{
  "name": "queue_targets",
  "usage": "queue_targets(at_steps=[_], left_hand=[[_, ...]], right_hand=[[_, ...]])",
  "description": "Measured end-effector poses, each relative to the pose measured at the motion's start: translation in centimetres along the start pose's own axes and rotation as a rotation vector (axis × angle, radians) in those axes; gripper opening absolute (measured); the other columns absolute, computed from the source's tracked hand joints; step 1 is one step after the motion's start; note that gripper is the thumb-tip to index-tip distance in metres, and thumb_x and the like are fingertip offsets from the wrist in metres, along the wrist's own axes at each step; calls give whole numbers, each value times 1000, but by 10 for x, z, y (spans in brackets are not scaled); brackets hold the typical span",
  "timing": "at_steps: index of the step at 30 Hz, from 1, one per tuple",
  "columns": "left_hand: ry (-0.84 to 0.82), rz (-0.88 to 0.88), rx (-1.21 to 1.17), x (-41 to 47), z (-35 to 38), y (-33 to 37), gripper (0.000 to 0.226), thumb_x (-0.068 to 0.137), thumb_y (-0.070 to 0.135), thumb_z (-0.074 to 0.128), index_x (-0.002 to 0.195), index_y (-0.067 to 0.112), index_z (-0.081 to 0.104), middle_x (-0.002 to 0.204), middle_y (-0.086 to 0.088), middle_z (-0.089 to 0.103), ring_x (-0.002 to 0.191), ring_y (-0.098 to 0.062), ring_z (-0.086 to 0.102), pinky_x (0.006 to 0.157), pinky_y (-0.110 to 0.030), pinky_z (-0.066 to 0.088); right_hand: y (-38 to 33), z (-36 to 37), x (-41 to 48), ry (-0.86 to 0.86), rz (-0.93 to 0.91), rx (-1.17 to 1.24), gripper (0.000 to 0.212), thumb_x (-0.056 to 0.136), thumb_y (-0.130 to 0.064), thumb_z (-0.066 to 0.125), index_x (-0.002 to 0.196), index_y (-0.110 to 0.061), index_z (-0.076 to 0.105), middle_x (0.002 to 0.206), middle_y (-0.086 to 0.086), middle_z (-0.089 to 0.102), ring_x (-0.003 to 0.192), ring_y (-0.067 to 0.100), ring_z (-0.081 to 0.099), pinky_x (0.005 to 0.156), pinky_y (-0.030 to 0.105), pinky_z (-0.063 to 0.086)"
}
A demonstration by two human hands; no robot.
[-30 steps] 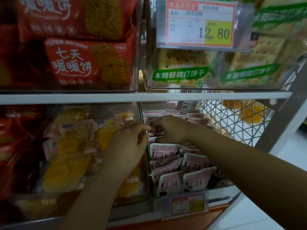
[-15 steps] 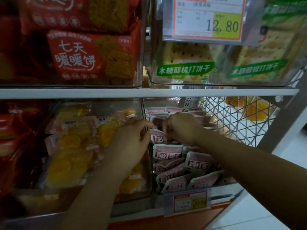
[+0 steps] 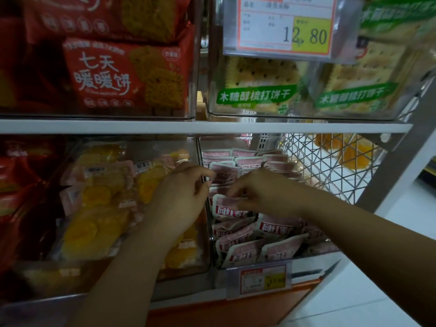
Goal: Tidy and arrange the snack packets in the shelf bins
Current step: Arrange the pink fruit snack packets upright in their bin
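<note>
Several small pink-and-white snack packets (image 3: 245, 246) fill a clear bin (image 3: 313, 252) on the lower shelf, right of centre. My left hand (image 3: 179, 199) reaches over the bin's left wall, fingers pinching the edge of a pink packet (image 3: 223, 172) in the middle rows. My right hand (image 3: 262, 192) comes in from the right and grips the top edge of an upright pink packet (image 3: 230, 210) with red lettering. The hands hide the packets beneath them.
A clear bin of yellow cake packets (image 3: 94, 208) sits to the left. Above the white shelf board (image 3: 212, 126) are red biscuit packs (image 3: 125, 74) and green-labelled cracker packs (image 3: 254, 90). A wire mesh panel (image 3: 330, 166) closes the right side. A price tag (image 3: 264, 279) hangs in front.
Both hands have drawn forward from the back rows toward the middle of the pink-packet bin, and the right hand now grips a packet nearer the front.
</note>
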State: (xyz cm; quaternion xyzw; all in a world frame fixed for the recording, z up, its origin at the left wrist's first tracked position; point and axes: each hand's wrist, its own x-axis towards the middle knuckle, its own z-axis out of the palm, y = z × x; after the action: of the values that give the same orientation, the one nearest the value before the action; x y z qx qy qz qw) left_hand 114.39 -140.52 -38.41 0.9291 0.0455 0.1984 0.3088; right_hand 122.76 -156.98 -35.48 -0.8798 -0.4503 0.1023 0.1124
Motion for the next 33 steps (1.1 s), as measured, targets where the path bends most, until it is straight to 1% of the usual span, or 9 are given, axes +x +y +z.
queue_targets(at_steps=[6, 12, 16, 18, 20, 23, 26, 29, 33], left_hand=[[1, -6, 14, 0, 0, 2, 23, 94, 23, 51, 114, 26, 62, 118, 5, 55, 102, -10, 54, 91, -30, 46], [-4, 0, 0, 0, 0, 1, 23, 94, 23, 51, 114, 26, 61, 118, 5, 55, 102, -10, 54, 91, -31, 46], [-3, 8, 16, -1, -1, 1, 23, 94, 23, 51, 114, 26, 61, 119, 5, 55, 102, -10, 54, 90, -30, 46], [1, 13, 14, 0, 0, 0, 22, 94, 24, 51, 114, 26, 61, 118, 5, 56, 101, -10, 54, 88, -28, 46], [5, 12, 13, 0, 0, 0, 22, 94, 24, 50, 113, 27, 61, 117, 5, 56, 101, -10, 54, 88, -29, 46], [2, 9, 9, -1, 0, 2, 21, 94, 24, 50, 112, 28, 62, 117, 4, 57, 101, -11, 55, 89, -32, 47], [2, 8, 22, -1, 0, 2, 22, 95, 24, 49, 112, 27, 62, 118, 5, 56, 100, -10, 55, 87, -29, 47], [-6, 5, 19, -1, 0, 2, 22, 95, 23, 49, 112, 27, 62, 120, 5, 56, 102, -11, 54, 89, -30, 46], [-2, 9, 31, 0, 0, 1, 22, 94, 24, 49, 112, 28, 62, 119, 4, 56, 102, -11, 54, 88, -29, 46]], right_hand=[[-4, 9, 13, -50, 11, -104, 10, 78, -22, 70, 86, -17, 67, 84, -4, 63, 77, 17, 56, 71, 32, 47], [-9, 19, 16, 107, -70, -284, 8, 82, -25, 67, 83, -18, 64, 80, -2, 63, 79, 21, 58, 64, 29, 42], [-3, 14, 9, 115, -22, -79, 22, 81, -35, 69, 101, -26, 68, 101, -6, 69, 90, 15, 62, 77, 29, 48], [-5, 2, -3, 135, -43, 114, 16, 79, -33, 72, 93, -26, 70, 92, -11, 68, 82, 9, 62, 76, 31, 50], [-11, -3, -17, 28, -81, 185, 10, 78, -28, 73, 86, -24, 72, 87, -13, 67, 78, 4, 61, 74, 28, 50], [-22, 0, -34, -125, -160, 66, 20, 78, -26, 73, 97, -21, 73, 104, -6, 67, 93, 7, 61, 82, 28, 49], [-24, 11, -36, -89, -139, -218, 33, 78, -34, 71, 109, -24, 67, 119, -5, 60, 108, 15, 50, 90, 34, 44], [-29, 18, -34, 17, -155, -342, 21, 77, -38, 69, 89, -21, 69, 113, -3, 59, 108, 20, 45, 90, 35, 39], [-25, 25, -29, 121, -137, -346, 24, 77, -42, 69, 75, -19, 64, 100, -6, 57, 100, 16, 47, 81, 30, 28]])
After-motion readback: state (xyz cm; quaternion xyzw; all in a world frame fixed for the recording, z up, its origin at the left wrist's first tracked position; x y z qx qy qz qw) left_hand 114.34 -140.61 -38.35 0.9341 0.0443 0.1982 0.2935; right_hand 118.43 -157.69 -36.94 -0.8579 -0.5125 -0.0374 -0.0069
